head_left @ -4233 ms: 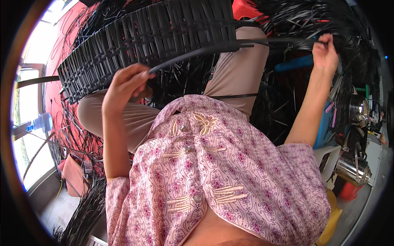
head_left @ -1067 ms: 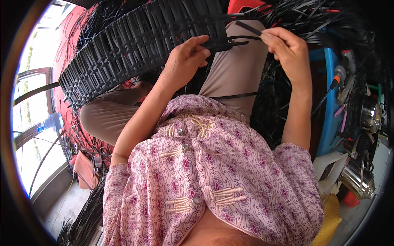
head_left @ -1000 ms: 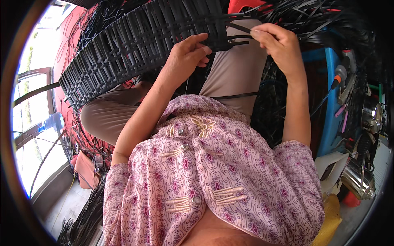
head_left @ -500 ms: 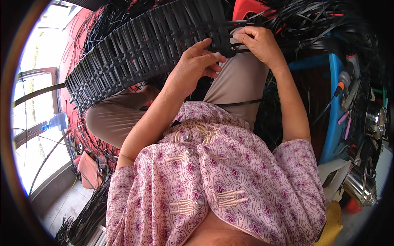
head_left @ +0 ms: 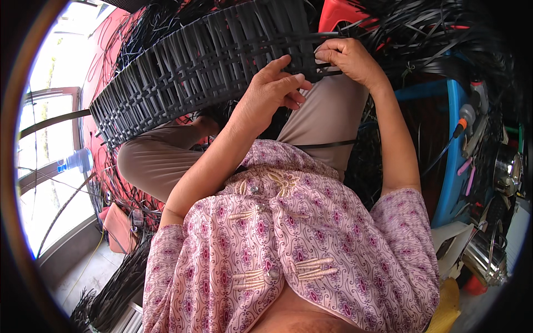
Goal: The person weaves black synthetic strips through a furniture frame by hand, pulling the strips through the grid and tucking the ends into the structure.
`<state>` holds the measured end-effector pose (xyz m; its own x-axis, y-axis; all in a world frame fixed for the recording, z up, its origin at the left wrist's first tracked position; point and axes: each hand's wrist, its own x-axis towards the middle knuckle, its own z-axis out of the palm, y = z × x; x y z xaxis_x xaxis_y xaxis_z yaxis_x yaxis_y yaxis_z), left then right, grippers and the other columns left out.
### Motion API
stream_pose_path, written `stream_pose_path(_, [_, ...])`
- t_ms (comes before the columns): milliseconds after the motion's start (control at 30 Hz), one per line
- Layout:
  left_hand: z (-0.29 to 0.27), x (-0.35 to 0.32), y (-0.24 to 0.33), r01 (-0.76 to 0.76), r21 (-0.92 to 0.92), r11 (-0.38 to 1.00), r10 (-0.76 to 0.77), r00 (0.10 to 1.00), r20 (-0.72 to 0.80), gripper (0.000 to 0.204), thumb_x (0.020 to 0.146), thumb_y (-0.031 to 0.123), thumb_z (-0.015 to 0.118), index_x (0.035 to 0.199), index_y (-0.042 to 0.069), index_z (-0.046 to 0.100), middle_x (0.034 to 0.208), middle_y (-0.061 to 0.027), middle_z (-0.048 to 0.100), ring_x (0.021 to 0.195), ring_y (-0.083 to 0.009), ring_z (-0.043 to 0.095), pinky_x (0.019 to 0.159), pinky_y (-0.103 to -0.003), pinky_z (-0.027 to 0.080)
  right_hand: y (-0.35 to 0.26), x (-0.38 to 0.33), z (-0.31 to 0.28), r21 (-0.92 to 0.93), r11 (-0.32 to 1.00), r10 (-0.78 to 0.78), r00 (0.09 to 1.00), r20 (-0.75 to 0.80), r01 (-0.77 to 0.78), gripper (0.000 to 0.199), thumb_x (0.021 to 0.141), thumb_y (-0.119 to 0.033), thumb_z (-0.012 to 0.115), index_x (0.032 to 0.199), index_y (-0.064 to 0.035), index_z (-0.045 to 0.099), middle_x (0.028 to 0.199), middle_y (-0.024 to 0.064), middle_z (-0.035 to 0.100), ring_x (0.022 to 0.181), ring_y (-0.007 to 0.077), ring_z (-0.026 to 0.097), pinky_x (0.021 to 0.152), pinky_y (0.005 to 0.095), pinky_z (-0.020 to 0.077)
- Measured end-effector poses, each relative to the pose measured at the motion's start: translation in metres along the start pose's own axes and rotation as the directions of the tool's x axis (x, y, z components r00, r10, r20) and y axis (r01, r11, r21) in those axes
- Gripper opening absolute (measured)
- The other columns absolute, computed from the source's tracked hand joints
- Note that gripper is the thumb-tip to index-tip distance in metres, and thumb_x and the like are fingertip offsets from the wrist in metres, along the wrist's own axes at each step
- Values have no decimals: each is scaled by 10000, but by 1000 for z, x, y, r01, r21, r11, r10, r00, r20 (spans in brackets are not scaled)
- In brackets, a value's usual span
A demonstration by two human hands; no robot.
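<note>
A long curved panel woven from black plastic strips (head_left: 172, 72) stretches from the left across my lap to my right knee. My left hand (head_left: 275, 86) hovers at its lower edge near the right end, fingers apart and partly bent, holding nothing that shows. At the panel's right end my right hand (head_left: 352, 60) is closed, thumb and forefinger pinching a black strip (head_left: 328, 65). Other strip ends stick out rightward around these fingers. The exact grip is partly hidden behind the fingertips.
Loose black strips (head_left: 427, 39) heap at the upper right beside a red plastic stool (head_left: 333, 14). A blue plastic frame (head_left: 452, 150) with tools along it stands at right, near a shiny metal kettle (head_left: 486, 255). A pink bag (head_left: 119, 227) lies at lower left.
The view has shifted slightly. My right hand stays pinched at the panel's end, a little lower, and my left hand remains open by the lower edge.
</note>
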<state>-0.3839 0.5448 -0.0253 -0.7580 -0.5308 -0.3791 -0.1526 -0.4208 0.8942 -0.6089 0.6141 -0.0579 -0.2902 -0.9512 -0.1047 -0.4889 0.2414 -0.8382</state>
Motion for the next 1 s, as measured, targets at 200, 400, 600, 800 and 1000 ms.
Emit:
stream_pose_path(200, [-4,2,2,-62,98,993,70,994,-84,522,943,208,626,1350,-75,463,945,-115,704,695,-102,628,624,-238,514,-20,1,-5,-140,987,-83,997,-3,82,235,878,-247,681,906,-17,723,671,38,660,639,88,605,598,260,469])
stream_pose_path(400, [-8,22,20,-1,342,940,72,978,-196,290,912,212,650,1065,-34,646,831,-81,706,633,-81,616,563,-215,487,-26,-5,5,-404,897,-229,970,-83,177,259,863,-283,691,838,-26,699,689,88,661,638,202,641,606,327,484])
stream_pose_path(600, [-3,28,10,-39,340,940,142,948,-285,190,872,167,649,889,-21,666,719,-71,689,586,-98,626,525,-234,490,-29,-14,18,-545,802,-382,911,-155,244,215,843,-271,699,850,-56,691,758,78,670,739,268,645,683,364,497])
stream_pose_path(800, [-15,-6,8,-149,315,937,253,914,-318,142,881,152,667,897,11,653,696,-17,643,580,-58,585,503,-197,447,-63,-32,21,-598,732,-598,729,-333,328,163,815,-215,729,869,-64,703,841,49,695,783,227,672,690,344,517])
stream_pose_path(1000, [-17,-49,22,-368,373,852,471,850,-236,89,869,77,676,868,11,615,635,9,606,582,-20,557,519,-183,429,-76,-23,46,168,802,-554,818,-155,574,243,869,-262,708,995,-54,713,995,60,714,900,198,672,791,314,527])
